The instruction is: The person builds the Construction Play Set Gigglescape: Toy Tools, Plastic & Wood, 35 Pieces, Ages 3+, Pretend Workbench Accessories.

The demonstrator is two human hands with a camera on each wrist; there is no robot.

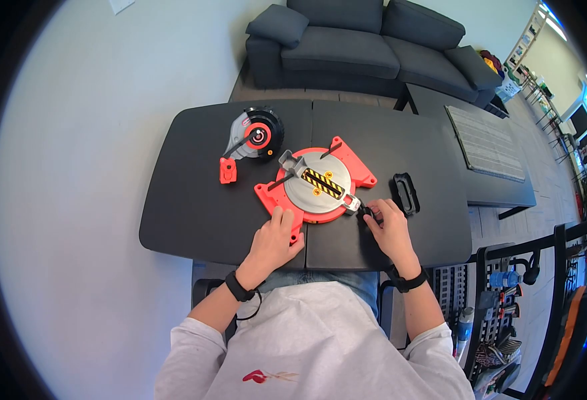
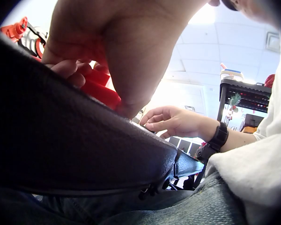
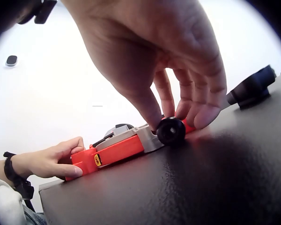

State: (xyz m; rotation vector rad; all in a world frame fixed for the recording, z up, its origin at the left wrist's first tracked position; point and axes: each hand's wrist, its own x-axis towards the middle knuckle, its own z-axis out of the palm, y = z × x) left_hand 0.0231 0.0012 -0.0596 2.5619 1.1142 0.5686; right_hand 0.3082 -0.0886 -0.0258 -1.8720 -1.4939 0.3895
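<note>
Working the black knob (image 3: 171, 131)

Saw (image 1: 260, 136) (untouched) far left; left hand (image 1: 277, 241) grips the red base (image 1: 287, 198), centre; right hand (image 1: 392, 230) pinches the knob at its near right, apparently adjusting it; next move likely calls for steady holding

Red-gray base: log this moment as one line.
left grip: holds red-gray base | right grip: pinches black knob at base edge | blade unit: on table, apart | black loop: on table
</note>
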